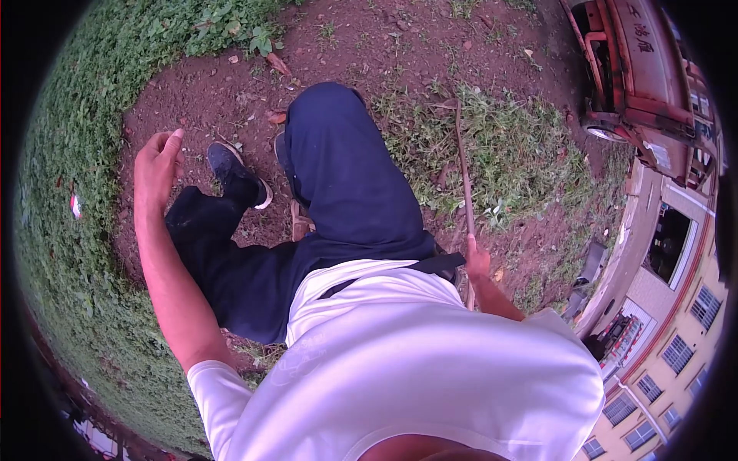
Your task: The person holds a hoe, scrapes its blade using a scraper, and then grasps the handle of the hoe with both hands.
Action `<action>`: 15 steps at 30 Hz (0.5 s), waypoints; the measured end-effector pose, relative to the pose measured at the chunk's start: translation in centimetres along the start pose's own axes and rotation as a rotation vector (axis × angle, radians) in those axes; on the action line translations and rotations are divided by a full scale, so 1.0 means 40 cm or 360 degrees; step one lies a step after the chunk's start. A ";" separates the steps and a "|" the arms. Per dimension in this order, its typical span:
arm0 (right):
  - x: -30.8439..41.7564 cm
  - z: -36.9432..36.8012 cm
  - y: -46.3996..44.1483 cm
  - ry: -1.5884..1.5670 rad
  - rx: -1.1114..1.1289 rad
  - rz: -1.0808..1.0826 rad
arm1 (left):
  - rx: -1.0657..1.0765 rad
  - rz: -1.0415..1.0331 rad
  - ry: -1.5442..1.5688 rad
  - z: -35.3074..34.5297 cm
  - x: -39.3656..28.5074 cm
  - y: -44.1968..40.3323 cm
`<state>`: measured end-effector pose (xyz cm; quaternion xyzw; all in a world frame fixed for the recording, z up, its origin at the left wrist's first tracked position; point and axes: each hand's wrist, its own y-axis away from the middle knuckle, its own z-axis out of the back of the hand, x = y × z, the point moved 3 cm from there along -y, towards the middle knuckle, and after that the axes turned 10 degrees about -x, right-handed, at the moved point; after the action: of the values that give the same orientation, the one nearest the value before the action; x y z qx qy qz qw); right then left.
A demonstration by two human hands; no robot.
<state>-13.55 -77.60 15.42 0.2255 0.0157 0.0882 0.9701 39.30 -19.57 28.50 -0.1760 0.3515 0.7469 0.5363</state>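
Note:
At the left, my left hand is raised above the brown soil, near the dark shoe; its fingers are curled, and whether anything is in them is hidden. On the right, beside my hip, my right hand is wrapped round a long thin wooden handle. The handle runs from my hand up to a patch of pulled weeds, where its far end rests near the soil. My knees are bent in dark trousers, and a small wooden piece shows between my legs.
Dense green plants cover the left side. Bare soil with small weeds and a reddish fragment lies ahead. At the right stand a rusty red vehicle, a paved strip and a building with barred windows.

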 end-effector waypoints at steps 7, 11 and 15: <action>0.217 -0.040 -0.039 -0.0376 -0.0018 0.0221 | -0.0002 -0.0021 0.0027 -0.012 -0.033 0.012; 0.463 -0.059 -0.118 -0.0340 0.0024 0.0483 | -0.0043 0.0077 0.0055 0.015 0.023 0.017; 0.636 -0.047 -0.109 -0.0107 0.0125 0.0773 | -0.0140 0.0165 0.0068 0.044 0.056 0.032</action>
<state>12.05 -76.09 12.08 0.2629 -0.0677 0.3105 0.9110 37.51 -17.03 28.69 -0.1971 0.3382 0.7845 0.4810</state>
